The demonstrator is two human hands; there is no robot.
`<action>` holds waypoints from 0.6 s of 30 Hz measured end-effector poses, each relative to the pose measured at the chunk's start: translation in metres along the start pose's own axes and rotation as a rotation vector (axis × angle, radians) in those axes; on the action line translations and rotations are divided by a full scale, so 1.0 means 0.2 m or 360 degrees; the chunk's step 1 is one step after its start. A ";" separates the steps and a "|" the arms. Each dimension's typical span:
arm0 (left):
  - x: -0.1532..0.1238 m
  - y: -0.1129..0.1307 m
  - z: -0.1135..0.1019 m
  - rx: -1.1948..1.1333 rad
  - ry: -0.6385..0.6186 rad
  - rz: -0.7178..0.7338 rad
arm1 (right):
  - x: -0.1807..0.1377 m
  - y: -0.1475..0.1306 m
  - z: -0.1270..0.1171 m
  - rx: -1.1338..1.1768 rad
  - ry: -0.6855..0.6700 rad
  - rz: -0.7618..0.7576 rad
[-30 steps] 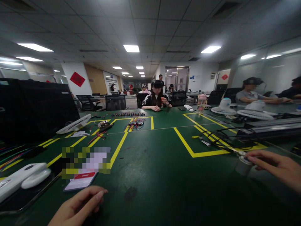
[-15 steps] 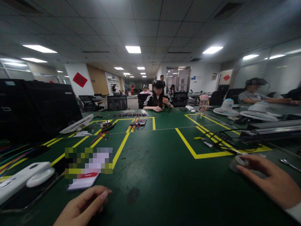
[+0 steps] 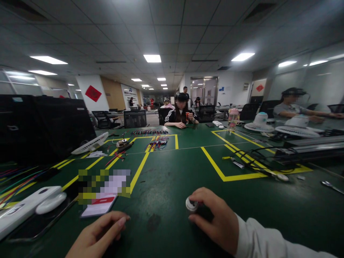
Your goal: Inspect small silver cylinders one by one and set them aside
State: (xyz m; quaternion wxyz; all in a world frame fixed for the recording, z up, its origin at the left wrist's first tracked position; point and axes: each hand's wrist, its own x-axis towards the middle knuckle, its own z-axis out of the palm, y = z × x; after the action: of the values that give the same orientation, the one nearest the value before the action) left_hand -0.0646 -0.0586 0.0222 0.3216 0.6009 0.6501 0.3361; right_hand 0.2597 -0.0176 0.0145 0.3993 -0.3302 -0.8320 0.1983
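My right hand (image 3: 216,216) grips a small cylinder (image 3: 191,205) with a pale round top, between thumb and fingers, over the front middle of the green table (image 3: 166,182). Its lower part is dim, and I cannot make out what kind of container it is. My left hand (image 3: 100,233) rests low at the left with its fingers curled and the thumb against them; nothing shows in it. Just beyond it lies a white and red card (image 3: 100,204), partly blurred out.
A white power strip (image 3: 32,208) and a dark phone (image 3: 40,225) lie at the left. Black cables (image 3: 249,161), metal profiles (image 3: 314,150) and a wrench (image 3: 331,186) are on the right. Wire bundles (image 3: 158,142) lie farther back. A person (image 3: 181,114) sits opposite.
My right hand has come from the far right to the front middle, carrying the small cylinder. My left hand has hardly moved.
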 end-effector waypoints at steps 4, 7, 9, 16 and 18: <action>0.03 0.10 0.08 0.0070 -0.0109 0.0078 | 0.02 -0.03 0.01 0.0007 -0.0083 0.0156; 0.04 0.21 0.24 0.0063 -0.0206 0.0294 | 0.03 -0.03 0.00 0.0059 -0.0079 0.0361; 0.05 0.29 0.37 0.0004 -0.0256 0.0479 | 0.03 -0.03 0.00 0.0092 -0.0137 0.0454; 0.08 0.49 0.61 -0.0150 -0.0132 0.0837 | 0.04 0.02 0.01 0.0111 -0.0237 0.0337; 0.10 0.52 0.61 -0.0145 -0.0076 0.0817 | 0.04 0.03 0.02 0.0091 -0.0240 0.0356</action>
State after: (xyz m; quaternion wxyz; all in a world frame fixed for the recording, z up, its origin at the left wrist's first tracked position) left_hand 0.0918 -0.0269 0.0383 0.2678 0.7389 0.4527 0.4212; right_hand 0.2554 -0.0088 0.0129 0.3203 -0.3934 -0.8117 0.2894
